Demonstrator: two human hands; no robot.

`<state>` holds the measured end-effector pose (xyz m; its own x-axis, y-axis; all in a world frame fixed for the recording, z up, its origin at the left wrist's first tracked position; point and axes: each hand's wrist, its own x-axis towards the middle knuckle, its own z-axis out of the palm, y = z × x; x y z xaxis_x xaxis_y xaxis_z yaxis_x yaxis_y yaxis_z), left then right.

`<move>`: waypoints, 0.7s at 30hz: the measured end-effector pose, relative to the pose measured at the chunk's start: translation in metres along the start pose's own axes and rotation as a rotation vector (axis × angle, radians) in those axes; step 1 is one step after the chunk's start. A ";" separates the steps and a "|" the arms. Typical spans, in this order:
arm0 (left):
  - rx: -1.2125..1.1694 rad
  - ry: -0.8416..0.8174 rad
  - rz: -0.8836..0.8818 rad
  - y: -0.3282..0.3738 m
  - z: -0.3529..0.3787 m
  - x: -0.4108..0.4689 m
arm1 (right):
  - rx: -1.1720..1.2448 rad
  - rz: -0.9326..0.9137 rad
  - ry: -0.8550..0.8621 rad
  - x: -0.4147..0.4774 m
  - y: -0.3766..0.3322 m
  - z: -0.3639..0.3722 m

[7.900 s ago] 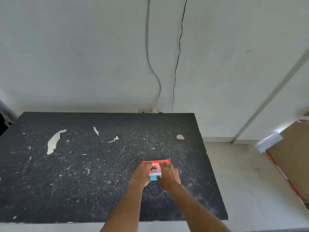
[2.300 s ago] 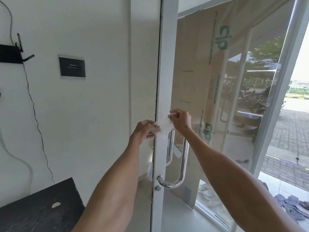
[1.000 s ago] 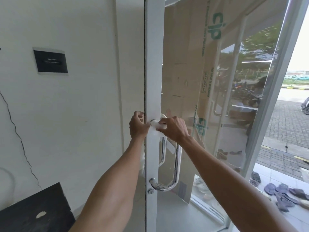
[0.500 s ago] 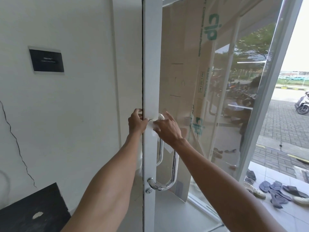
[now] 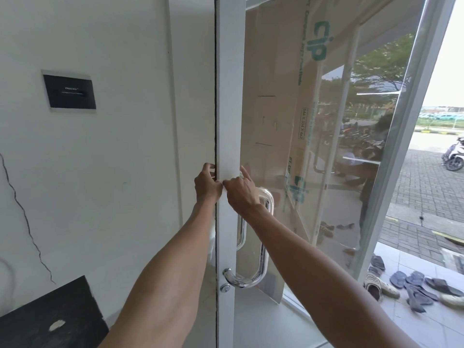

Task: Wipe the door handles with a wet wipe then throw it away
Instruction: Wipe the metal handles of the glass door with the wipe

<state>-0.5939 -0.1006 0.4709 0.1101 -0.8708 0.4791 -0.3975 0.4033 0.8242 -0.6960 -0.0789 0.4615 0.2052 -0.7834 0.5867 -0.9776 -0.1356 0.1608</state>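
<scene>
A chrome D-shaped door handle (image 5: 263, 257) is fixed to the white frame (image 5: 229, 96) of a glass door. A second chrome handle (image 5: 241, 231) shows behind the glass. My left hand (image 5: 206, 184) curls round the frame's left edge at the height of the handle's top. My right hand (image 5: 241, 193) covers the top of the near handle, its thumb touching my left thumb. The white wet wipe is pinched between both hands. It is almost fully hidden by them and blends with the frame.
The glass door stands ajar, with tiled floor and several sandals (image 5: 414, 288) outside at the lower right. A black table corner (image 5: 50, 320) sits at the lower left. A black wall plaque (image 5: 69, 91) hangs on the white wall. A keyhole (image 5: 225, 288) lies below the handle.
From the table I have come to the door with the wipe. Over the last second both hands closed together at the handle's top, and the wipe slipped out of sight between them.
</scene>
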 end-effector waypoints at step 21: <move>0.075 0.061 -0.012 0.005 0.008 0.003 | 0.061 -0.117 0.021 -0.002 0.022 0.005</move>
<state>-0.6028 -0.1030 0.4744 0.1697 -0.8557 0.4888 -0.4628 0.3687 0.8061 -0.7178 -0.0834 0.4605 0.3182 -0.7474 0.5833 -0.9479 -0.2625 0.1807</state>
